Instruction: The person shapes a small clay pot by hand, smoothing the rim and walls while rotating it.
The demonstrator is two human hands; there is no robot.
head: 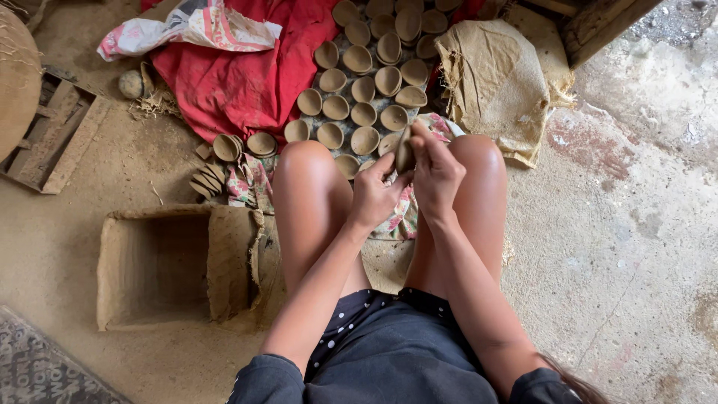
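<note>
While the person sat low with both knees raised, the head view looked down on two hands meeting just above the knees. The left hand (372,196) was closed around the lower side of a small clay cup (404,152), and the right hand (436,170) pinched its upper edge with curled fingers, so both hands gripped the same piece. The cup stood on edge between them, over a flowered cloth (250,179) on the floor. Just beyond the hands lay rows of unfired clay cups (364,90), set close together, rims up. A red cloth (239,75) lay to their left and a tan sack (497,82) to their right. Near the left knee stood a clay-smeared open box (153,265), with a short stack of cups (206,179) beside it.
</note>
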